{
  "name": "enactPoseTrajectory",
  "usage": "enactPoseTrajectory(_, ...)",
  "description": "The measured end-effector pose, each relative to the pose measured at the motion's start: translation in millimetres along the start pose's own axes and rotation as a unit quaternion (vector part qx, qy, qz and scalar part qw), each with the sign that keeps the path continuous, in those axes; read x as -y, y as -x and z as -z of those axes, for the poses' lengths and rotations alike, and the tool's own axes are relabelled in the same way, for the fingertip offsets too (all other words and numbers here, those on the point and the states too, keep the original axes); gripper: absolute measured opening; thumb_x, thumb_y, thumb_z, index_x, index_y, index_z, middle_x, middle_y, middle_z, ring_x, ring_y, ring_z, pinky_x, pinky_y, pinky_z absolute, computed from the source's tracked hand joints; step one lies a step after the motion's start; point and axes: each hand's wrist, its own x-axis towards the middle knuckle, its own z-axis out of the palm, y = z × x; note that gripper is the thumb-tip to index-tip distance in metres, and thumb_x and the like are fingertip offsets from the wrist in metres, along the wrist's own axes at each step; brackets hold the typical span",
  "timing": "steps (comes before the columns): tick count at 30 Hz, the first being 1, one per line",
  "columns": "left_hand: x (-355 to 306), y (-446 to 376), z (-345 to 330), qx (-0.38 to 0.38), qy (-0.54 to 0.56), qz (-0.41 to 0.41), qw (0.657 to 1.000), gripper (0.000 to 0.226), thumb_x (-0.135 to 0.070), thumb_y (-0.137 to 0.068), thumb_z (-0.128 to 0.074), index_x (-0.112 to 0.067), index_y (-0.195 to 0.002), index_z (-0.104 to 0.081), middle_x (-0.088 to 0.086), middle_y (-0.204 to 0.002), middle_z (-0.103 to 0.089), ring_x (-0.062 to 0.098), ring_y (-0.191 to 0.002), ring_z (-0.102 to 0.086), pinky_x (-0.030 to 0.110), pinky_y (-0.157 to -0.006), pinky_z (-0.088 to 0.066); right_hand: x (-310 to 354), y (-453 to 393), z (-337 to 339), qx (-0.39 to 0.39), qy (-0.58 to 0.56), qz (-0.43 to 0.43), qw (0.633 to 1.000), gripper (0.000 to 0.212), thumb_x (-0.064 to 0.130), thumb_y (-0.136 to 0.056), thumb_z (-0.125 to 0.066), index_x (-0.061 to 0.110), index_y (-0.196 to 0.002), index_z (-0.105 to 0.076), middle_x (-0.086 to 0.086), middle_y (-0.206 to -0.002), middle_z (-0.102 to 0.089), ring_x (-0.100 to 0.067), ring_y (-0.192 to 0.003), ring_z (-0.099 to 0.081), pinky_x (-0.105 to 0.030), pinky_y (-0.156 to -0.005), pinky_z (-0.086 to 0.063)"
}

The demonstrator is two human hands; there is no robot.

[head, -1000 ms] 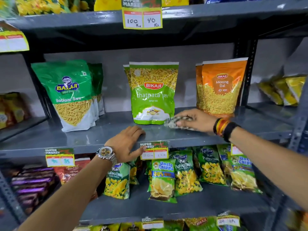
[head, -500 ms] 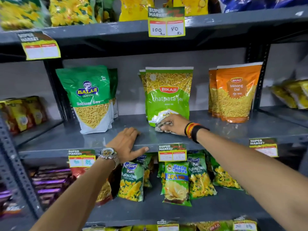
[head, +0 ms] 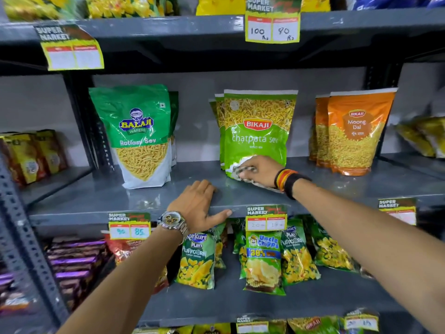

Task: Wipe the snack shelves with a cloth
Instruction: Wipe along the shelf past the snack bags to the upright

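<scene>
While you look down from the head camera, your right hand [head: 261, 169] presses a crumpled cloth [head: 243, 171] onto the grey middle shelf [head: 337, 186], fingers curled tightly around it, right at the foot of the green Bikaji Chatpata Sev bag [head: 257, 126]. The cloth touches both the shelf surface and the bag's lower front. Your left hand [head: 197, 203] lies flat and spread on the shelf's front edge, gripping nothing, thumb hooked over the lip just beside a price tag [head: 266, 218]. A watch [head: 172, 221] sits on that wrist; coloured bands [head: 285, 180] circle the right one. A Balaji Ratlami Sev bag [head: 137, 131] stands to the left, an orange Moong Dal bag [head: 356, 131] to the right, both apart from the cloth.
</scene>
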Motion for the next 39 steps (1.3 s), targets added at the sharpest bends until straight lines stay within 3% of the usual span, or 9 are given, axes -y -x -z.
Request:
enactPoseTrajectory(7,-2,2,0,0.000,0.001,-0.001,1.000,0.086,-0.087,-0.088,-0.028,-0.014,-0.123,-0.057,0.002,-0.113,-0.054,0.025,-0.100,-0.053,0.044,-0.092,-0.049,9,11,-19,0.053,0.054,0.024,0.997,0.036,0.037,-0.090,-0.062,0.021,-0.122,-0.065,-0.009,-0.121,-0.062,-0.028,-0.113,-0.056,-0.038,-0.096,-0.044)
enactPoseTrajectory(12,-2,0,0,0.001,0.001,0.005,1.000,0.088,-0.088,-0.088,-0.027,-0.015,-0.128,-0.055,0.000,-0.117,-0.053,0.023,-0.105,-0.052,0.041,-0.095,-0.048,-9,53,37,0.152,-0.071,0.031,0.985,0.033,0.039,-0.087,-0.066,0.025,-0.118,-0.068,0.014,-0.116,-0.063,0.002,-0.102,-0.057,-0.003,-0.081,-0.040)
enactPoseTrajectory(16,-2,-1,0,0.005,0.016,0.004,1.000,0.091,-0.090,-0.086,-0.024,-0.016,-0.130,-0.054,0.000,-0.119,-0.053,0.023,-0.106,-0.052,0.043,-0.097,-0.048,-46,70,39,0.086,-0.103,-0.007,0.991,0.036,0.029,-0.091,-0.063,0.016,-0.124,-0.063,0.001,-0.127,-0.059,-0.016,-0.120,-0.054,-0.006,-0.082,-0.040)
enactPoseTrajectory(20,-4,1,3,0.008,0.026,-0.010,1.000,0.087,-0.088,-0.088,-0.026,-0.018,-0.133,-0.053,-0.001,-0.122,-0.054,0.022,-0.108,-0.054,0.045,-0.098,-0.050,-56,89,27,0.124,-0.127,0.014,0.984,0.040,0.029,-0.093,-0.061,0.023,-0.132,-0.056,0.003,-0.133,-0.059,-0.012,-0.120,-0.055,-0.023,-0.101,-0.044)
enactPoseTrajectory(23,-18,-2,5,0.014,0.033,-0.018,0.999,0.088,-0.088,-0.088,-0.027,-0.017,-0.134,-0.054,0.001,-0.125,-0.055,0.024,-0.111,-0.055,0.046,-0.098,-0.050,-64,105,48,0.158,-0.128,0.050,0.978,0.041,0.036,-0.091,-0.062,0.032,-0.131,-0.057,0.007,-0.131,-0.062,-0.008,-0.117,-0.058,-0.025,-0.099,-0.047)
enactPoseTrajectory(28,-68,-31,-1,0.017,0.018,-0.047,0.999,0.080,-0.078,-0.091,-0.038,-0.013,-0.133,-0.054,0.007,-0.126,-0.057,0.028,-0.112,-0.056,0.048,-0.098,-0.049,-114,93,85,0.037,-0.143,0.000,0.989,0.033,0.033,-0.090,-0.064,0.033,-0.122,-0.062,0.003,-0.124,-0.066,-0.015,-0.115,-0.061,-0.031,-0.098,-0.048)
enactPoseTrajectory(30,-89,-45,-4,0.018,0.015,-0.056,0.998,0.074,-0.075,-0.091,-0.040,-0.014,-0.130,-0.054,0.006,-0.122,-0.057,0.027,-0.108,-0.055,0.047,-0.094,-0.050,-137,86,83,0.046,-0.100,-0.028,0.993,0.034,0.034,-0.090,-0.063,0.031,-0.124,-0.062,0.000,-0.130,-0.063,-0.019,-0.121,-0.057,-0.034,-0.100,-0.045)
enactPoseTrajectory(34,-118,-61,-10,0.012,0.019,-0.045,0.999,0.066,-0.070,-0.091,-0.046,-0.014,-0.126,-0.054,0.004,-0.117,-0.056,0.026,-0.103,-0.054,0.046,-0.090,-0.051,-148,90,68,0.074,-0.102,-0.006,0.992,0.034,0.024,-0.093,-0.061,0.023,-0.127,-0.062,-0.001,-0.127,-0.065,-0.018,-0.118,-0.059,-0.025,-0.091,-0.042)
enactPoseTrajectory(39,-123,-62,-11,0.008,0.023,-0.029,0.999,0.065,-0.067,-0.091,-0.049,-0.012,-0.126,-0.055,0.006,-0.118,-0.056,0.028,-0.103,-0.055,0.047,-0.090,-0.051,-140,133,89,0.151,-0.139,0.068,0.976,0.036,0.030,-0.090,-0.064,0.029,-0.126,-0.061,0.012,-0.115,-0.070,0.005,-0.098,-0.063,-0.012,-0.086,-0.048)
